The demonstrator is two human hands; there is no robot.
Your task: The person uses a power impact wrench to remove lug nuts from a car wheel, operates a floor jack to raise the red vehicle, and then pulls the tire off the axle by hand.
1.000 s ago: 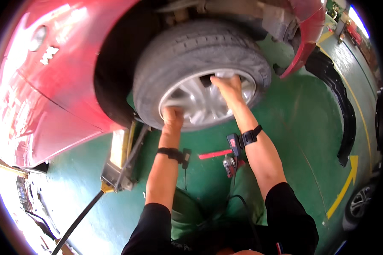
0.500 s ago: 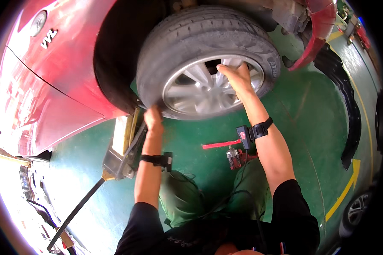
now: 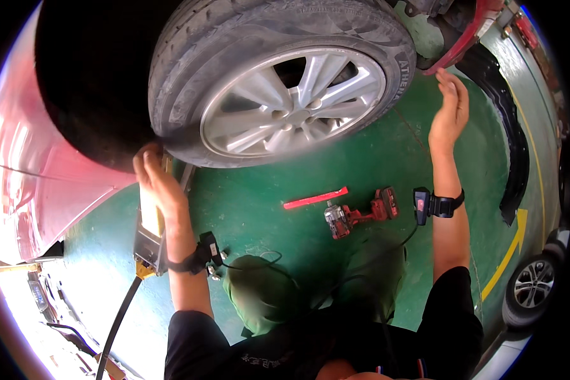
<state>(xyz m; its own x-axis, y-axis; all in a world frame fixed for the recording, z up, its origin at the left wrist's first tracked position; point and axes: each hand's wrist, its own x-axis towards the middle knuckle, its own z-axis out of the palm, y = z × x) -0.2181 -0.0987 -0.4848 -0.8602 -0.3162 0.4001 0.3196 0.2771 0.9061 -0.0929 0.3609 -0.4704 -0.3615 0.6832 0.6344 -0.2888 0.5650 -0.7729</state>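
Observation:
A car wheel with a black tyre [image 3: 202, 136] and a silver spoked rim [image 3: 296, 118] fills the upper middle of the view, inside the wheel arch of a red car [image 3: 50, 190]. My left hand [image 3: 160, 180] is at the tyre's lower left edge with its fingers stretched out; whether the fingertips touch the rubber is hard to tell. Off to the right of the tyre, my right hand [image 3: 448, 117] is raised with its fingers extended and nothing in it. Its fingertips appear close to the lower edge of the red bumper [image 3: 465, 47].
Between my knees and the wheel, a red cordless impact wrench [image 3: 364, 214] and a red bar [image 3: 315, 197] lie on the green floor. A jack [image 3: 149, 244] with a long handle stands at left. A black curved liner [image 3: 510, 139] and another wheel [image 3: 532, 285] are at right.
My right hand has left the rim spokes and moved right, clear of the tyre. My left hand has shifted left, its fingers now straighter. The wheel appears larger, and the impact wrench shows more fully.

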